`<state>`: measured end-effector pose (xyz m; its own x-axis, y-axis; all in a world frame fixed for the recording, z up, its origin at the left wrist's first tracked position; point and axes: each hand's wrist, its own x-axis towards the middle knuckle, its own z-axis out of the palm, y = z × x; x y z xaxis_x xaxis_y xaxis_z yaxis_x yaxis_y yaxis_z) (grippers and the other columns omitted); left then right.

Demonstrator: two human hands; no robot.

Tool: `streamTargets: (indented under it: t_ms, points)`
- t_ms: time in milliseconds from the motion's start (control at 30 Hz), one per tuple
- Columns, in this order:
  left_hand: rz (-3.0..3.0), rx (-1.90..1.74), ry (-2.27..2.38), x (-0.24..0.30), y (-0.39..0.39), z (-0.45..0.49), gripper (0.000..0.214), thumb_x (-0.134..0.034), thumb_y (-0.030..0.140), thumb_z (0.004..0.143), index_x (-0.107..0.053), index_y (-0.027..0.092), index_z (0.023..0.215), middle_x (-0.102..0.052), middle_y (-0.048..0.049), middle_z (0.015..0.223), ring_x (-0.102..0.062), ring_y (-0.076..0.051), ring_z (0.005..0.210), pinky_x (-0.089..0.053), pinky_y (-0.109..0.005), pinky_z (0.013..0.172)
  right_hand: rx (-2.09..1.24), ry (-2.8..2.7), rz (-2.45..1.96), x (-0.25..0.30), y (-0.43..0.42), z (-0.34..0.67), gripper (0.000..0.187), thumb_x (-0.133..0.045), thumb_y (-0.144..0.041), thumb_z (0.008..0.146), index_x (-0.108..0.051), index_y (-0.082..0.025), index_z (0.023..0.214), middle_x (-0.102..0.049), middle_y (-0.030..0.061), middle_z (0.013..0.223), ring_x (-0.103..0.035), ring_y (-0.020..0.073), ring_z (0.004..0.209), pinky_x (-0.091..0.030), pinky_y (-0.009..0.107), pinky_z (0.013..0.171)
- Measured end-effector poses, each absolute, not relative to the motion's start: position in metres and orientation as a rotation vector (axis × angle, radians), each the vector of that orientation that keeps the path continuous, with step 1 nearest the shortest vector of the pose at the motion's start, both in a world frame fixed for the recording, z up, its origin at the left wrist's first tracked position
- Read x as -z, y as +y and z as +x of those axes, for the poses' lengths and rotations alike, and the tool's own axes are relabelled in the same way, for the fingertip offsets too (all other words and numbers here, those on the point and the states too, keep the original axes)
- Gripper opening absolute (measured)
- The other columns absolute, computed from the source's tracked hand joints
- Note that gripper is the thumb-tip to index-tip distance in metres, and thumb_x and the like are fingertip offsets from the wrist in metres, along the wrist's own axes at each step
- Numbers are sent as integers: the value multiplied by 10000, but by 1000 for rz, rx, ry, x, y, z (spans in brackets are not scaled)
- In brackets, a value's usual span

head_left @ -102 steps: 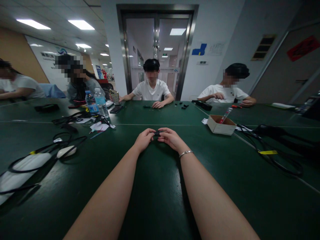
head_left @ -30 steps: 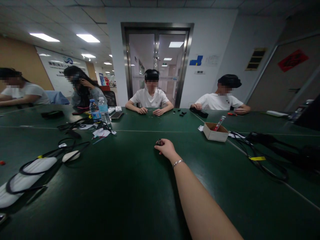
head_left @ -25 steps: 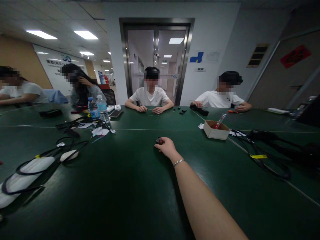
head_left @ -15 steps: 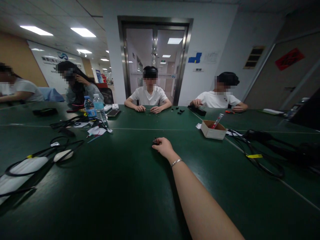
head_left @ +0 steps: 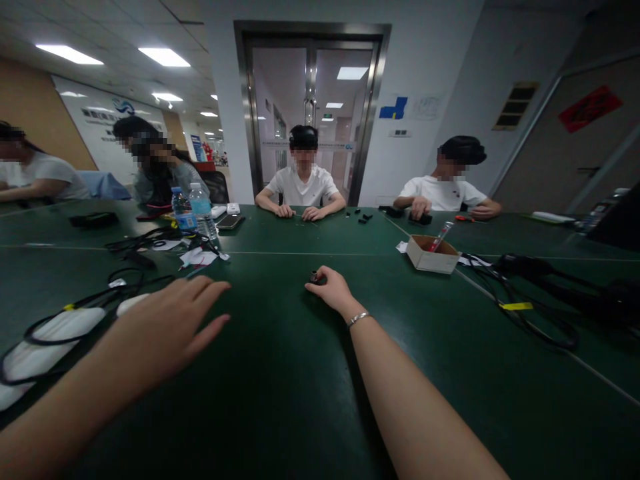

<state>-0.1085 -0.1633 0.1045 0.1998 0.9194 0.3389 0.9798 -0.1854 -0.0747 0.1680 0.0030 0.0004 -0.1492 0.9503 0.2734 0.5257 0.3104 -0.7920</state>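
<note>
Right hand (head_left: 333,289), left of box (head_left: 431,263), fingers clamped on dark piece (head_left: 313,275); likely light, stiff; sides suit gripping; left hand (head_left: 167,327) farther from box, fingers apart

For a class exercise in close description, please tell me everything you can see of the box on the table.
The box is small and open-topped, off-white outside and brown inside, and looks like cardboard. It stands upright on the green table, right of the picture's centre. A clear tube with red on it slants up out of it, above the rim. White paper lies beside it; whether they touch is unclear. The right hand is apart from it.
</note>
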Motion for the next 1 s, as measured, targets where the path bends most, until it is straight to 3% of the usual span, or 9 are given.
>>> streamTargets:
  t_ms: [133, 267, 400, 500, 733, 1000]
  points:
    - [-2474, 299, -1661, -98, -88, -36, 368, -497, 361, 840, -571, 243, 1180, -605, -76, 1139, -584, -242, 1028, -474, -353, 847, -625, -1842, -1266, 1, 5, 167, 202, -729, -285, 676, -565, -189, 744, -620, -25, 786, -550, 144, 701, -390, 242, 630]
    - [-2710, 770, -1682, -63, -29, 6, 413, -514, 328, 839, -522, 240, 1242, -570, -81, 1181, -612, -192, 932, -482, -310, 815, -536, -1906, -1286, 0, 7, 164, 180, -728, -235, 677, -564, -187, 735, -590, -38, 719, -526, 134, 662, -361, 228, 594]
    - [-2788, 1272, -1860, -22, 2, 12, 160, -522, 245, 829, -647, 183, 909, -652, -53, 904, -621, -167, 813, -487, -288, 766, -460, -1949, -1369, -1, 10, 163, 156, -730, -255, 693, -599, -177, 726, -578, -18, 714, -523, 143, 673, -360, 234, 584]
    - [-2729, 1673, -2114, -2, 11, 10, 132, -551, 221, 819, -639, 156, 892, -661, -46, 809, -625, -149, 730, -495, -275, 713, -435, -1929, -1399, -2, 12, 164, 158, -759, -264, 678, -644, -170, 730, -595, 11, 764, -550, 155, 719, -404, 245, 614]
    - [-2759, 2146, -2065, 0, 9, 8, 167, -660, 207, 759, -634, 141, 910, -675, -60, 831, -644, -145, 756, -520, -302, 766, -1225, -1569, -1124, -9, 12, 173, 255, -719, -66, 681, -662, -119, 924, -607, -6, 666, -569, 84, 486, -506, 200, 497]
    - [-2707, 2251, -2117, -6, 6, 9, 284, -735, 320, 707, -628, 131, 889, -675, -65, 810, -654, -156, 747, -526, -296, 726, -1462, -1263, -980, -11, 12, 183, 149, -672, -61, 761, -683, -119, 898, -673, 45, 743, -640, 104, 562, -570, 175, 541]
